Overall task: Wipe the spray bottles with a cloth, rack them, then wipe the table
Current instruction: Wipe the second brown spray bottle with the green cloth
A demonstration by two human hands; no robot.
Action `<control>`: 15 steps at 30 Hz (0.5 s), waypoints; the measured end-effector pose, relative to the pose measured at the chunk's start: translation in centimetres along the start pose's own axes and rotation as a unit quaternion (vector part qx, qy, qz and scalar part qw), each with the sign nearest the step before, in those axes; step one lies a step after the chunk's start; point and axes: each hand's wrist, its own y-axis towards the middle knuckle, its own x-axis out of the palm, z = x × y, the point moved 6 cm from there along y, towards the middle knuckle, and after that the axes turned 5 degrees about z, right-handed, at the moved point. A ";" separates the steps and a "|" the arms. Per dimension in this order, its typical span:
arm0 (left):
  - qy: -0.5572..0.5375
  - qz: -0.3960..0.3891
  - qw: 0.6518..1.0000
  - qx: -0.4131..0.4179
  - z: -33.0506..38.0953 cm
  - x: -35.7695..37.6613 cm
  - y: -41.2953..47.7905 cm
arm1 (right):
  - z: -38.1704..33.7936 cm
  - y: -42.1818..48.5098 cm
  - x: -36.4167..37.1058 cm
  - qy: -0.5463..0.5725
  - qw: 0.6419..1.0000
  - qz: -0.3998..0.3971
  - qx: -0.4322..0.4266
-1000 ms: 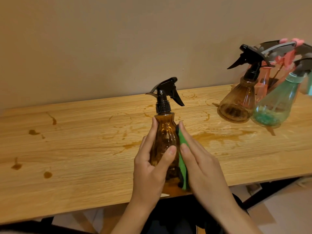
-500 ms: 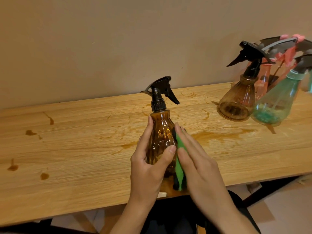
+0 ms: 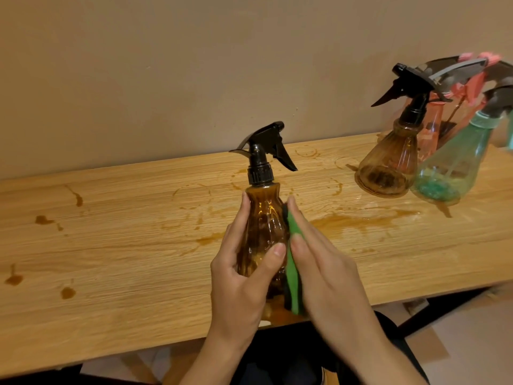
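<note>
Amber spray bottle [image 3: 263, 223] gripped in my left hand [image 3: 238, 282]; right hand [image 3: 327, 273] presses green cloth [image 3: 292, 262] flat-fingered, wiping; next probably needs turning it.

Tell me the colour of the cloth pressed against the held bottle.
The cloth is green, clearest in the head view.

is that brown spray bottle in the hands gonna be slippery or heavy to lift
Likely light: the amber bottle looks like thin see-through plastic. Maybe slippery, given brown spills on the table near it, though its ribbed sides should help the left hand grip.
</note>
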 end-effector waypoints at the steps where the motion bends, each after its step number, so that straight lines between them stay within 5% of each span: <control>1: 0.007 -0.005 1.000 0.004 0.1 0.0 -0.1 | 0.2 1.0 -0.3 0.032 0.999 -0.008 0.019; 9: 0.112 0.041 0.992 0.041 -0.1 -0.2 -0.8 | 0.9 0.2 -0.4 0.129 0.990 0.005 0.057; 15: 0.165 0.032 0.983 0.070 0.6 0.5 -1.3 | 0.6 -1.2 -0.1 0.081 0.996 0.015 0.036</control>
